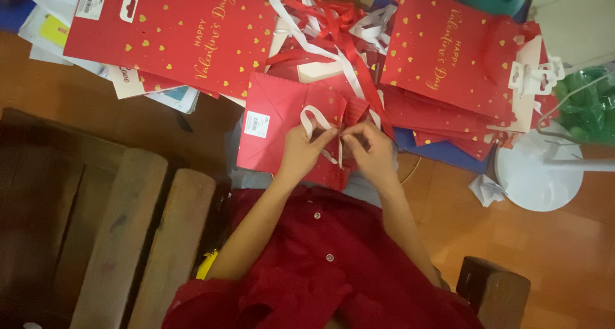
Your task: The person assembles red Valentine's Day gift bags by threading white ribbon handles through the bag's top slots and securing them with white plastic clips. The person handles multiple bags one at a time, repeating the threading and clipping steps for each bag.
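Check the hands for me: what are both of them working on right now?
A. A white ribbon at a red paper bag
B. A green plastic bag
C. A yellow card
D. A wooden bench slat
A: the left hand and right hand pinch a white ribbon over the red paper bag in the lap.

Under my fingertips (pixel 333 135): flat paper bag (pixel 275 127), plain red, with a white ribbon handle (pixel 312 119). Beyond my fingers I logged red and white ribbons (pixel 327 28); either side of them, gift bags (pixel 173 28), red with gold hearts and gold script.
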The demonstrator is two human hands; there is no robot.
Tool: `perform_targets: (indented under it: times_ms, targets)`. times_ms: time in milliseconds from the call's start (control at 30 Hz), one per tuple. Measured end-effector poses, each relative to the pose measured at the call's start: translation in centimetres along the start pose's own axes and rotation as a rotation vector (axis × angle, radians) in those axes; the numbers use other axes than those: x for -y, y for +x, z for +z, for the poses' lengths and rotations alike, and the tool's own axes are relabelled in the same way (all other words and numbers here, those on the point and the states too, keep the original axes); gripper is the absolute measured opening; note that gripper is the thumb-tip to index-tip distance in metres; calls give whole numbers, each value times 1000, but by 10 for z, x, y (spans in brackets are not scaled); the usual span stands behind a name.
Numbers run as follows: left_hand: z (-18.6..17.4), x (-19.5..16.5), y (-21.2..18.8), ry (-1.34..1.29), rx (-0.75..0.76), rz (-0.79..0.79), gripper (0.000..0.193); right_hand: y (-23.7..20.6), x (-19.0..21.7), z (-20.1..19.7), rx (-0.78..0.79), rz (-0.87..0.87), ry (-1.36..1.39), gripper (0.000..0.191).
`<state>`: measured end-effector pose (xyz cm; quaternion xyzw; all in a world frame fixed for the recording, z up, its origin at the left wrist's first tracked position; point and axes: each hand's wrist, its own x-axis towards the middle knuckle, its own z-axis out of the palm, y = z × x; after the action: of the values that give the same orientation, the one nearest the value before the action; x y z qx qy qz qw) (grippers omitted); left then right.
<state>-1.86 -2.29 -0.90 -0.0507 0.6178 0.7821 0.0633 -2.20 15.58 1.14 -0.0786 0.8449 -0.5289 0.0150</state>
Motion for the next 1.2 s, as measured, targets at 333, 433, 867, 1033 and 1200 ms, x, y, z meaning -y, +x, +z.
perform_targets:
  times_ms: [333, 433, 867, 1033, 1200]
  targets:
    - [5, 5, -3, 277, -157, 87, 17, 4, 5, 16, -82, -61, 129, 7]
    - [5, 6, 0, 300, -123, 144, 17, 4, 5, 15, -120, -92, 4, 7]
    - [5, 7, 0, 206, -150, 141, 16, -1, 15, 15, -158, -275, -143, 7]
    - [7, 8, 1, 189, -210, 43, 18, 0, 1, 20, -177, -148, -54, 9]
    - [-3, -5, 9, -90, -248, 116, 21, -4, -26, 18, -168, -86, 58, 18]
